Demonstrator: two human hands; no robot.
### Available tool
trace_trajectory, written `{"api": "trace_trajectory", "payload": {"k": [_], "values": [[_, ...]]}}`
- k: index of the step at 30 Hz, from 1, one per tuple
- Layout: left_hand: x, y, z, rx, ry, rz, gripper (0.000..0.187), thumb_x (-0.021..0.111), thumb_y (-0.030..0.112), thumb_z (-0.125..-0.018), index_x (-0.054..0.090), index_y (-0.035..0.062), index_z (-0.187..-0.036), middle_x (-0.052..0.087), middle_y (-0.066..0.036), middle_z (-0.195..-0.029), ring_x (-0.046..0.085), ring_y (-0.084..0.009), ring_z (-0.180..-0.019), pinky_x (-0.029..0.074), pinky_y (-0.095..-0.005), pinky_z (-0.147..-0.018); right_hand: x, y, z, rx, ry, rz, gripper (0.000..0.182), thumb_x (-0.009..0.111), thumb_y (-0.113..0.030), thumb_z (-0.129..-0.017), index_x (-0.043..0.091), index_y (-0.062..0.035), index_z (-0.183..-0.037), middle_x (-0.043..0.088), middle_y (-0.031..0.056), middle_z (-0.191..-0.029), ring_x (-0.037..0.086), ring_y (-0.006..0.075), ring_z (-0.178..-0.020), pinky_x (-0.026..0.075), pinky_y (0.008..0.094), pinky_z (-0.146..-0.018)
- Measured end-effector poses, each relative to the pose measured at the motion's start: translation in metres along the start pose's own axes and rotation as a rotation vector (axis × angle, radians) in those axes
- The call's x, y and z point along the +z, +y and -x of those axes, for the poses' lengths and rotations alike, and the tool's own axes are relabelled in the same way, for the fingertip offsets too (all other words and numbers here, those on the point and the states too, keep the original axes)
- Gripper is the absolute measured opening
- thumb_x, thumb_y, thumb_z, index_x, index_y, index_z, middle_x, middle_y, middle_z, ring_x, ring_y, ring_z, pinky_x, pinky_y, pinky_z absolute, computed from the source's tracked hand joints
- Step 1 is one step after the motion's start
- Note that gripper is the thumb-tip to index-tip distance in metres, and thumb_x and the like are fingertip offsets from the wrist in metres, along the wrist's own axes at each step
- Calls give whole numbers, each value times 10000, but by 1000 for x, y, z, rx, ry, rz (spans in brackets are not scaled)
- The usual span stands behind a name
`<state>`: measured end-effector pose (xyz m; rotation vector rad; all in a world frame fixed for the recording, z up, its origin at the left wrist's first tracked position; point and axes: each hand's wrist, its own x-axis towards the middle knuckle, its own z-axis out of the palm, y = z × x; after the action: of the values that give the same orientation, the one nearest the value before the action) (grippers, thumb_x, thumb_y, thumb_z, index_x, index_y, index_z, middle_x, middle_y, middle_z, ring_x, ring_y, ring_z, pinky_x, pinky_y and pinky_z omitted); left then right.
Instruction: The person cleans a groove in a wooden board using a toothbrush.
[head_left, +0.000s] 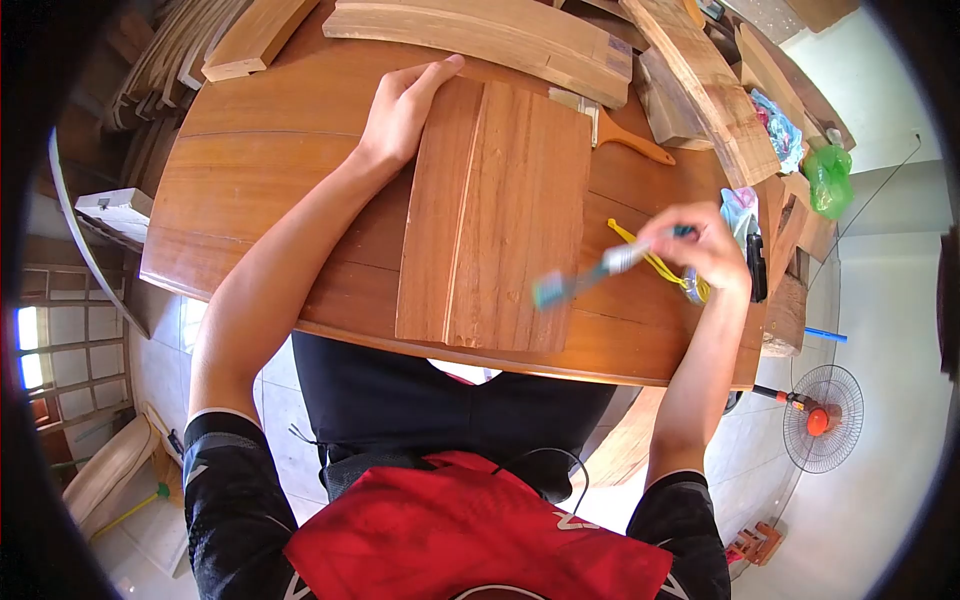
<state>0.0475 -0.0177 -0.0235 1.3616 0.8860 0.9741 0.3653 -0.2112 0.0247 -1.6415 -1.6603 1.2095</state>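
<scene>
A brown wooden board point(520, 210) with a groove running along its length lies on the table in front of me. My left hand point(405, 110) grips the board's far left corner, its thumb pointing away along the top and its other fingers mostly hidden. In my right hand point(705, 245) is a toothbrush point(600, 270), green and white and blurred by motion. The toothbrush's bristle end is over the right part of the board, close to its surface. My right fingers are closed round the handle.
A paintbrush point(640, 142) with an orange handle lies beyond the board. Yellow cord point(660, 265) sits beside my right hand. Thick wood pieces point(480, 45) line the table's far side, near a green plastic bag point(828, 180). A fan point(822, 418) stands at the right.
</scene>
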Motion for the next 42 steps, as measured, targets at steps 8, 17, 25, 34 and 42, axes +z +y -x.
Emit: {"api": "trace_trajectory", "payload": {"k": [8,17,25,34,42], "values": [[1,-3,2,7,5,-23,430,553,394,-992,629,22,-790,577,17,-737,489,-71,-699,400,-254,-652,4,6,-5,-5,69,-71,146,765,-140,-857,756,-41,-964,732,19,-839,596,62,-692,421,218,-591],[-5,-13,-6,81,8,-47,405,541,338,-1009,658,-25,-872,599,9,-780,507,-73,-733,417,-253,-671,63,-31,-26,-336,281,-44,124,741,-88,-881,738,-30,-992,741,56,-906,663,88,-823,504,231,-710],[-10,-20,-10,106,-18,-35,408,525,320,-1008,648,-56,-910,630,-38,-834,543,-97,-808,444,-268,-745,70,-37,-19,-447,213,-58,120,743,-93,-878,763,-57,-991,748,47,-862,643,64,-733,466,222,-614],[1,-12,-1,246,45,-103,414,496,307,-1016,645,-71,-934,646,-53,-857,557,-121,-842,457,-285,-797,74,-40,-22,-399,167,-111,133,739,-120,-891,766,-46,-999,763,61,-867,690,85,-773,501,220,-692],[-4,-23,-10,190,24,-119,503,549,407,-971,680,-78,-958,556,-10,-702,495,-108,-718,438,-341,-664,83,-46,-24,-427,147,18,107,750,-74,-862,768,-34,-959,756,59,-805,622,62,-623,452,199,-575]]}}
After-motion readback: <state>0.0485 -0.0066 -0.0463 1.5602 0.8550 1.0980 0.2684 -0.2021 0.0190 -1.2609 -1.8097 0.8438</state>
